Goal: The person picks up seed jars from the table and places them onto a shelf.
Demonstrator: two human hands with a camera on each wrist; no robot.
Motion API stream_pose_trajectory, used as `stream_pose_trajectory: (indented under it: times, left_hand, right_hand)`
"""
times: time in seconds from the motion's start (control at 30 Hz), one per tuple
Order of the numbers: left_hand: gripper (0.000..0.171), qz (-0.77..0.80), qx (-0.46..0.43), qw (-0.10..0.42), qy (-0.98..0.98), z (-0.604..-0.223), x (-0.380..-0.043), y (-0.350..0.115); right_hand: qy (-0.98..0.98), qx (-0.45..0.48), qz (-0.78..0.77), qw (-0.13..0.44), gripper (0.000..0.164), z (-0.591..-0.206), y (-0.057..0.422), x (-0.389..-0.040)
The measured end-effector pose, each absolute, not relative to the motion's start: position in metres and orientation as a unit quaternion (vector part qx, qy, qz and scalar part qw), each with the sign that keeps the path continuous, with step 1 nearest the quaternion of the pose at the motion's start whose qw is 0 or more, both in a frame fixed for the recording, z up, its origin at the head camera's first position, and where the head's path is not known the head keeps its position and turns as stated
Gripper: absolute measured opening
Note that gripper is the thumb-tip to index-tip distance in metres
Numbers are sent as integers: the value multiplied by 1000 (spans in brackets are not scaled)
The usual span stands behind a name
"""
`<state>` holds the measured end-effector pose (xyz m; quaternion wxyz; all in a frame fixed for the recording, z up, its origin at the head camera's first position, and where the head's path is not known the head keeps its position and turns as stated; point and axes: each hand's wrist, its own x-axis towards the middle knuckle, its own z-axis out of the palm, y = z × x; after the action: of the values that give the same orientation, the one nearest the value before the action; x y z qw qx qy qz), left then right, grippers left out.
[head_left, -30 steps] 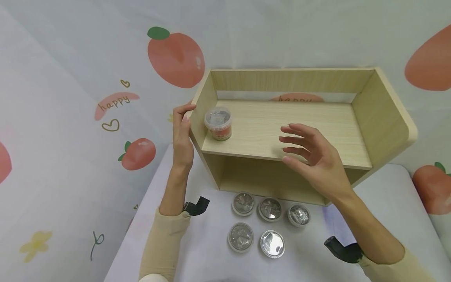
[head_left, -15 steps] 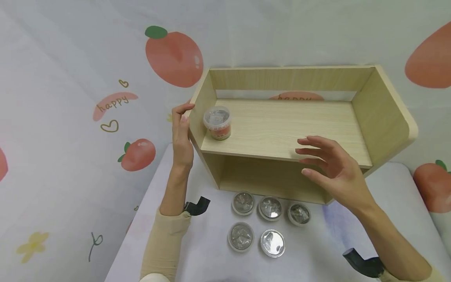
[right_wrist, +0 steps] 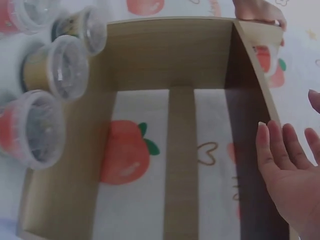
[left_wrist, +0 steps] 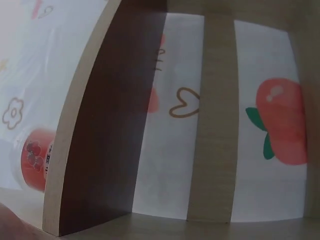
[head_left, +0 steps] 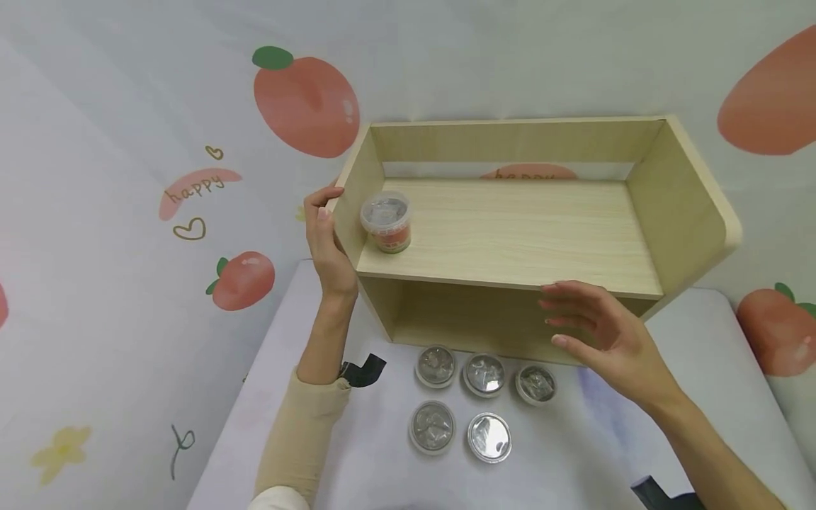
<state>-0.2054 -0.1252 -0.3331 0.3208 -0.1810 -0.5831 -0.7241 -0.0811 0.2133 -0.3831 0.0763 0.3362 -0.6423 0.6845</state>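
Note:
A light wooden two-tier shelf [head_left: 529, 234] stands against the patterned backdrop. My left hand [head_left: 331, 255] grips the edge of its left side panel, fingers on the outside. Just inside that panel, a lidded plastic cup [head_left: 394, 237] with a red label sits upright on the upper board. Relaxed and holding nothing, my right hand [head_left: 605, 340] hovers by the front edge of the upper board, toward the right end; its fingers [right_wrist: 283, 150] are slightly bent in the right wrist view. Several more lidded cups [head_left: 432, 427] stand in two rows on the table before the shelf.
The white table [head_left: 561, 460] extends to both sides of the shelf. Behind it hangs a white cloth [head_left: 497, 57] printed with red fruit. The shelf's right side panel [head_left: 688, 191] rises beyond my right hand. In the right wrist view, table cups [right_wrist: 59, 70] line the lower compartment's opening.
My right hand has moved right and toward me, from over the upper board to its front edge. The left hand keeps its hold on the side panel. The cups stay put.

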Motion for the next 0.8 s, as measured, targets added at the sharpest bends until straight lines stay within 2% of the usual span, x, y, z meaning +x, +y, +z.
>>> stream_pose_trajectory:
  times: [0.4, 0.8]
  left_hand:
    - [34, -715, -193, 336, -582, -330, -209, -127]
    - [34, -738, -191, 300, -574, -330, -204, -138]
  right_hand:
    - [-659, 294, 689, 70, 68, -413, 226, -65]
    - [-686, 252, 680, 64, 68, -455, 236, -56]
